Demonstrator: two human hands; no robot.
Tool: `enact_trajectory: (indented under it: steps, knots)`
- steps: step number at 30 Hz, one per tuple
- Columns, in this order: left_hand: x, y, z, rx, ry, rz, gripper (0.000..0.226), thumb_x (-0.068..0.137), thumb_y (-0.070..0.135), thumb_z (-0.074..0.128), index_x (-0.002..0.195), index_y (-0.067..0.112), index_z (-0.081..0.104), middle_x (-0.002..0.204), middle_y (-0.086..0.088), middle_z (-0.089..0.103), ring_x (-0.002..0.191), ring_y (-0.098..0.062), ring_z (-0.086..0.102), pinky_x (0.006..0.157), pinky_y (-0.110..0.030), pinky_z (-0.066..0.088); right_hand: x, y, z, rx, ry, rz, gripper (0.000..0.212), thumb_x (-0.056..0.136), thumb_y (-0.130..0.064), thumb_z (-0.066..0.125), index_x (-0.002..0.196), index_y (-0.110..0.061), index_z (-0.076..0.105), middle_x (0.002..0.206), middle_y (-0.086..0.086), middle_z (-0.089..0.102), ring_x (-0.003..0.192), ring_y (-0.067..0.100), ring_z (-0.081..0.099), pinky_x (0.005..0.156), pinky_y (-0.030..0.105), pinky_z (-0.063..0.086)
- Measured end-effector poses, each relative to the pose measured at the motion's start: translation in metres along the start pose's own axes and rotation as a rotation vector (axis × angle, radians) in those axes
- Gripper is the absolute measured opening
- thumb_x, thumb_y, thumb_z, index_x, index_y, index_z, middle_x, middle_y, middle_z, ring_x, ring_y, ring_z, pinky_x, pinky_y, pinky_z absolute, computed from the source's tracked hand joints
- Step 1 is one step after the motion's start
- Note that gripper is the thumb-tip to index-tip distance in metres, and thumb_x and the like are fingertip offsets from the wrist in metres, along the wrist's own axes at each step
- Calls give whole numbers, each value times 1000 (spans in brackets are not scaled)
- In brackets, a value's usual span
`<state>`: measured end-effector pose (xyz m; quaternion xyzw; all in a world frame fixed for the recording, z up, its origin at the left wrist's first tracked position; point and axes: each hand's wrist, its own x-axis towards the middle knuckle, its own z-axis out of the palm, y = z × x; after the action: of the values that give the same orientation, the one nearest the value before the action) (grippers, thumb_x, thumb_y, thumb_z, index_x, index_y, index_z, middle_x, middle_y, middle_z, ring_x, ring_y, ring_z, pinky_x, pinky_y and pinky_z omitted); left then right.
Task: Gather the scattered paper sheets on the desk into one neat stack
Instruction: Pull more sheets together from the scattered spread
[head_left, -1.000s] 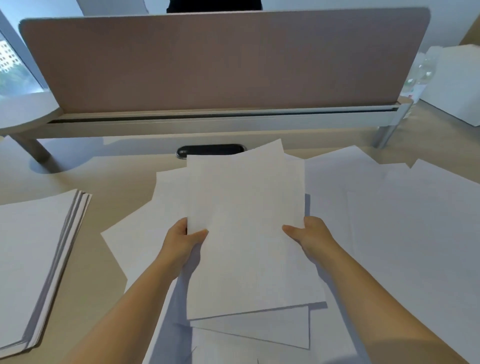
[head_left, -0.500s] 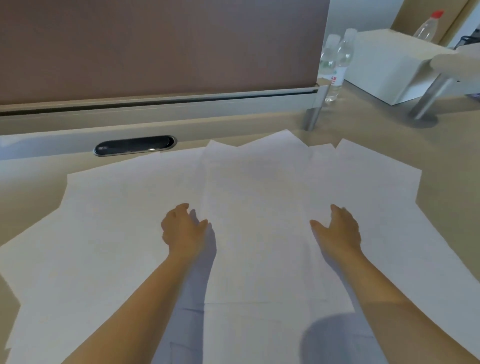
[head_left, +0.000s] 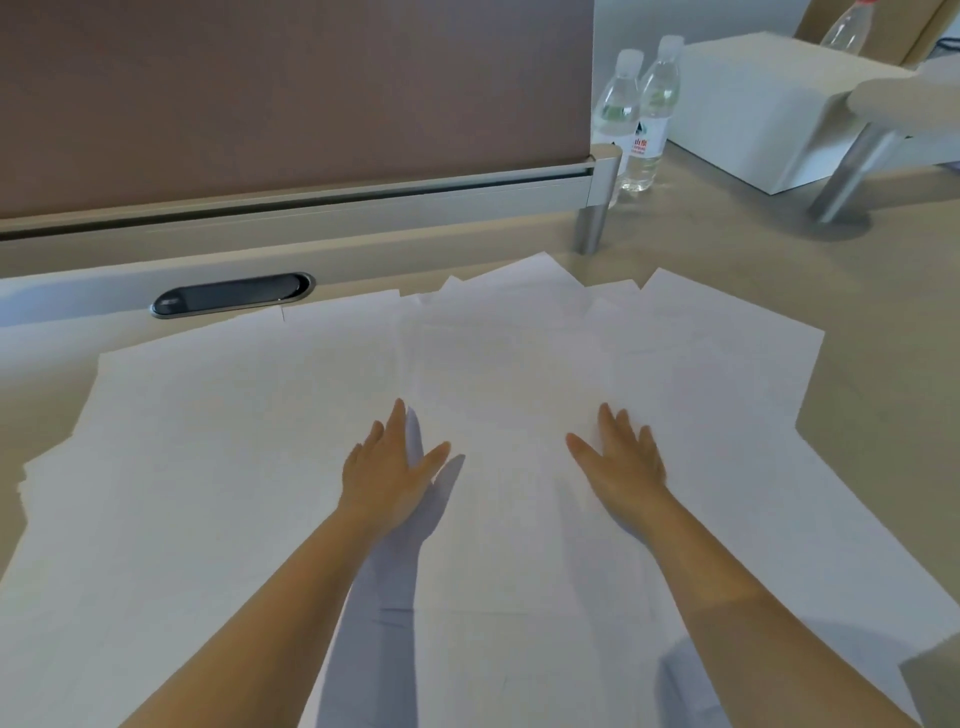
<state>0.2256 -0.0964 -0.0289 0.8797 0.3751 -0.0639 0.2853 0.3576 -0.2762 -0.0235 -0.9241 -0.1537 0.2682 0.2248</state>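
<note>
I have one view only, a wide-angle camera on the person's head, so nothing is shared with a second view. It looks forward and steeply down onto the desk (head_left: 883, 322), close enough that both forearms enter from the bottom edge of the frame. The divider panel (head_left: 291, 93) fills the upper left, its rail bowed by the lens. At upper right I see past the panel's end to two water bottles (head_left: 636, 124) and a white box (head_left: 748, 104), farther off.
</note>
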Motion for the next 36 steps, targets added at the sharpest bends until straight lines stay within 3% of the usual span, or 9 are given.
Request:
enact_trajectory:
  steps: [3,5,9,14,18,21,26,32,36]
  knots:
    - [2,1,-5,-66,103,-86,73,92,49,41,149,14,12,150,-9,35,136,-30,36,109,-43,31,2,7,-16,-3,198,59,64,92,-43,43,146,-14,24,153,9,25,140,31,24,112,43,23]
    - [-1,-1,-8,31,179,-217,71,90,52,43,146,14,21,148,-11,36,135,-34,35,107,-45,31,2,17,-26,-67,265,188,62,89,-43,47,140,-13,31,144,12,33,133,34,31,107,45,29]
    - [-11,10,-9,46,142,-347,64,89,50,47,137,12,31,142,-12,32,130,-35,30,102,-45,32,0,19,-28,-58,210,274,58,88,-39,48,134,-7,33,134,13,34,125,33,31,101,43,30]
    - [-16,35,1,-38,51,-320,70,88,52,48,141,14,24,142,-11,28,133,-33,26,103,-45,30,-6,-1,-15,-21,155,211,59,89,-39,48,135,-7,30,135,12,32,126,32,31,102,44,32]
    - [-15,32,-1,-211,10,-253,73,88,45,52,145,9,22,148,-13,29,136,-33,30,108,-45,29,-8,-8,-12,176,107,111,57,90,-29,51,136,-1,30,137,16,34,126,34,36,102,40,36]
    - [-12,13,-14,-211,112,-239,64,89,41,53,141,10,33,142,-14,44,131,-33,39,107,-43,32,-6,-3,-17,248,170,106,57,86,-25,55,134,-2,36,135,17,43,123,34,43,102,42,39]
    - [-15,-21,-30,1,232,-436,62,90,46,48,140,12,32,143,-16,35,133,-37,31,106,-47,29,2,6,-20,349,191,182,65,81,-21,61,137,-2,34,139,17,42,127,35,42,104,46,39]
    - [-14,-37,-31,-51,265,-480,66,88,44,51,138,7,30,141,-18,35,130,-38,31,103,-48,30,7,-12,-11,19,174,140,43,79,-27,62,115,-11,46,128,12,46,118,34,44,97,42,40]
    - [-10,-44,-36,-190,256,-403,72,87,38,57,145,9,24,149,-16,30,137,-36,27,109,-47,27,9,-29,5,-81,117,49,67,81,-28,61,140,-16,30,142,5,36,129,30,34,103,41,33]
